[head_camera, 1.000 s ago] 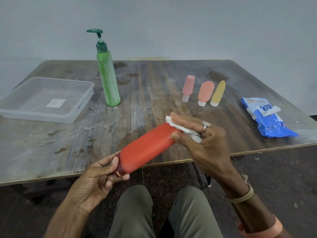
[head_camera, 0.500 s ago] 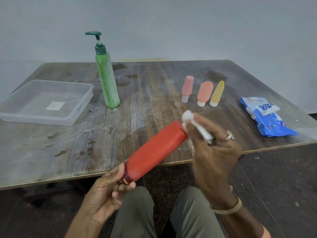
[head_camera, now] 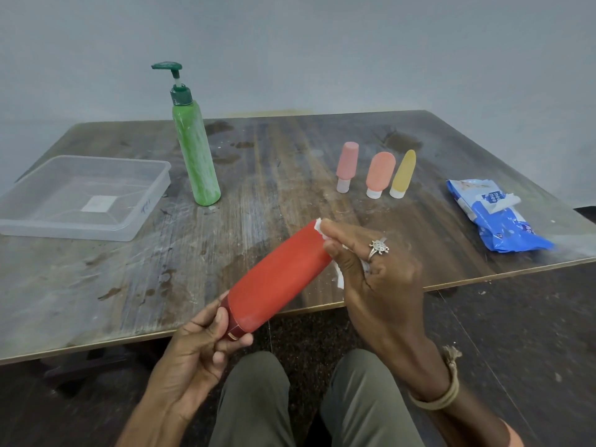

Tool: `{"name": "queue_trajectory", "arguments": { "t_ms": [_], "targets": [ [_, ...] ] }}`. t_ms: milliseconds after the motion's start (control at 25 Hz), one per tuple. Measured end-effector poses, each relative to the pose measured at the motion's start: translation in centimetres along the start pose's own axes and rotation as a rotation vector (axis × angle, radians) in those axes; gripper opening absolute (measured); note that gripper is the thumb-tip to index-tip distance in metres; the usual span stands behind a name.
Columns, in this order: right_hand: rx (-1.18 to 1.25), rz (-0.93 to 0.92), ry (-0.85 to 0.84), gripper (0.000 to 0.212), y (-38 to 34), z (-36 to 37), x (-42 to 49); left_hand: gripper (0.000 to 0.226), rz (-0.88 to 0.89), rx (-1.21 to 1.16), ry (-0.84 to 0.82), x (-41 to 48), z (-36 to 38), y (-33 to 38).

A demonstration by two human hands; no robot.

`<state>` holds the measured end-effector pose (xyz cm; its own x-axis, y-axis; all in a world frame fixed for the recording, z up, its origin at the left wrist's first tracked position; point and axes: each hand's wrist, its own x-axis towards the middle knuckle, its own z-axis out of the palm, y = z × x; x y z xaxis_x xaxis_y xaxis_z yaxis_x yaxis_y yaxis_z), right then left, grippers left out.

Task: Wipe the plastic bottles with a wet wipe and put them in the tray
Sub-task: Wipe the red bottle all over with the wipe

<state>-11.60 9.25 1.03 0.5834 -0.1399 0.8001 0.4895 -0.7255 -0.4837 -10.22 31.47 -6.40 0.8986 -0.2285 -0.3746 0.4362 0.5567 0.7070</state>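
One red bottle (head_camera: 277,282), one pump bottle (head_camera: 196,156), three small bottles (head_camera: 380,172), one tray (head_camera: 146,208), one wipes pack (head_camera: 496,217)

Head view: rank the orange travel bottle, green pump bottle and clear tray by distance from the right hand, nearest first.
1. Orange travel bottle: just beyond the right hand, which pinches the wet wipe; middle of the three small bottles.
2. Green pump bottle: upright, well off to the left.
3. Clear tray: farthest left, past the pump bottle.

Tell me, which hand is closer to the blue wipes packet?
Right. The right hand presses a wet wipe on the red bottle's far end, nearer the packet; the left hand grips its cap end, farther away.
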Motion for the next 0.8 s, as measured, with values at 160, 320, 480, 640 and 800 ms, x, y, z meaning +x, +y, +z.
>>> {"name": "queue_trajectory", "arguments": {
  "t_ms": [160, 320, 480, 640, 800],
  "targets": [
    [0.124, 0.303, -0.044, 0.02, -0.3, -0.9, 0.0, 0.041, 0.306, 0.128, 0.031, -0.1, -0.3, -0.6],
    [0.38, 0.603, -0.046, 0.02, -0.1, -1.3, 0.3, 0.044, 0.648, 0.333, 0.137, 0.0, -0.3, -1.0],
    [0.635, 0.881, -0.017, 0.021, 1.1, -1.4, 1.3, 0.016, 1.021, 0.612, 0.09, 0.2, -0.4, -1.4],
    [0.774, 0.984, -0.019, 0.032, 2.3, -1.7, 2.1, 0.015, 1.358, 0.875, 0.122, 0.8, -0.8, -1.8],
    [0.452, 0.517, -0.018, 0.008, 2.0, -1.8, 1.6, 0.034, 0.92, 0.618, 0.157, -0.2, 0.5, -1.7]
  ]
}}
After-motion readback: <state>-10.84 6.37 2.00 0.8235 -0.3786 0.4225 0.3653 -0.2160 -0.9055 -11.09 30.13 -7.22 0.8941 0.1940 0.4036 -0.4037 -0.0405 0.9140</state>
